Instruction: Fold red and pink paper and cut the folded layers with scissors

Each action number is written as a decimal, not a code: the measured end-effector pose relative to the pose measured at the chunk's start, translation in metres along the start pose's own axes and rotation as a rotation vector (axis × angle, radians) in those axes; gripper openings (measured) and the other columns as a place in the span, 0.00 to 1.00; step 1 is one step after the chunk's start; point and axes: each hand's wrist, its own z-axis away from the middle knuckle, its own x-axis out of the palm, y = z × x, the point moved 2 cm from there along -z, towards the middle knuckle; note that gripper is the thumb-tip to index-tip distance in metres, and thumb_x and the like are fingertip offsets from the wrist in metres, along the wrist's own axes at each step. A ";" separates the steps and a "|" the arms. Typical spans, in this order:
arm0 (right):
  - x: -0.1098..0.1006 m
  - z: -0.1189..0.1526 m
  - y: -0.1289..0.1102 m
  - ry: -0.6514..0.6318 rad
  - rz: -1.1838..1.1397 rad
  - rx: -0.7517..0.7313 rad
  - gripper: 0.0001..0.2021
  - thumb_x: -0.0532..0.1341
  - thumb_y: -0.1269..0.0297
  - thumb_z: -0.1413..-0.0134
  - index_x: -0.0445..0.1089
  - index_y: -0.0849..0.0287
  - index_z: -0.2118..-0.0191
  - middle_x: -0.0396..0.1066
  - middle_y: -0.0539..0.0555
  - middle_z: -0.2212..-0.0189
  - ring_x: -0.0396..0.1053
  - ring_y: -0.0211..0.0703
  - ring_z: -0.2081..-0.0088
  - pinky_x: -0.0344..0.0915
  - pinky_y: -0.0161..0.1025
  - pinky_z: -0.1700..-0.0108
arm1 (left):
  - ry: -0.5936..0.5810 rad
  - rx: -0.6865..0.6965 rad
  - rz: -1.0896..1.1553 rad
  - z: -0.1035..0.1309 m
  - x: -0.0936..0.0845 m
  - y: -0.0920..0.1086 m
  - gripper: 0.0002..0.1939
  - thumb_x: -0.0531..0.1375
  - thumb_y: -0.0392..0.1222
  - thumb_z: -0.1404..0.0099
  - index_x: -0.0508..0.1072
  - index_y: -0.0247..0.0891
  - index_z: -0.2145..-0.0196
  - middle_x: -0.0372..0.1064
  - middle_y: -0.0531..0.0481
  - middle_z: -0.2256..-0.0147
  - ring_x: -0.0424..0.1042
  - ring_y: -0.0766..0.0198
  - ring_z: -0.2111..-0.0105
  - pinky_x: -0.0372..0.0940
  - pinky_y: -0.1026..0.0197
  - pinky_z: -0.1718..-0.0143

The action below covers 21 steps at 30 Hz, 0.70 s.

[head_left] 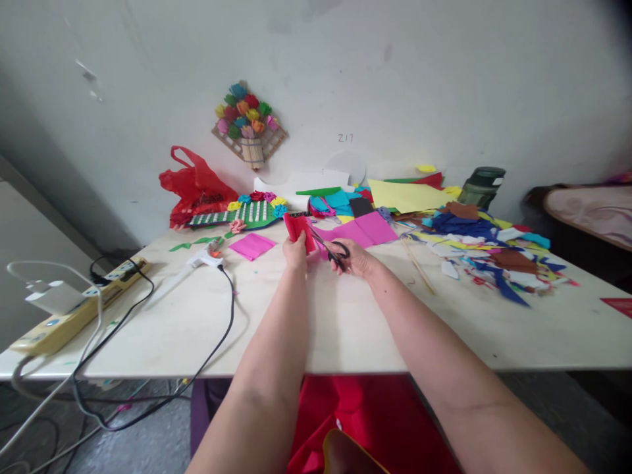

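Above the middle of the table, my left hand (295, 250) is closed on a folded piece of red crepe paper (297, 227). My right hand (356, 259) grips black-handled scissors (340, 253), whose blades point up and left toward the red paper's right edge. Whether the blades touch the paper I cannot tell. Behind the scissors lies a magenta paper sheet (368, 230), and a smaller magenta square (252, 246) lies left of my left hand.
A glue gun (205, 257) with a black cord rests on the left, near a yellow power strip (79, 309). A red plastic bag (197, 187) and paper flowers (257, 197) stand behind. Paper scraps (513, 260), a thin stick (417, 266) and a dark bottle (481, 187) are on the right.
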 end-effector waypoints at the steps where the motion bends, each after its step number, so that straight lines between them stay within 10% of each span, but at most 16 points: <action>1: -0.001 0.000 0.001 -0.004 -0.003 0.001 0.17 0.60 0.49 0.51 0.61 0.60 0.70 0.69 0.51 0.85 0.64 0.35 0.88 0.48 0.27 0.91 | -0.004 -0.003 0.007 0.000 0.000 0.000 0.14 0.60 0.44 0.46 0.72 0.31 0.65 0.66 0.51 0.79 0.62 0.71 0.82 0.55 0.68 0.82; 21: 0.009 -0.011 0.014 0.055 -0.088 0.030 0.20 0.53 0.46 0.44 0.63 0.61 0.68 0.70 0.51 0.83 0.67 0.35 0.85 0.54 0.27 0.89 | -0.097 -0.027 0.112 0.014 0.009 0.004 0.09 0.61 0.41 0.46 0.69 0.32 0.71 0.62 0.54 0.83 0.60 0.71 0.85 0.52 0.68 0.83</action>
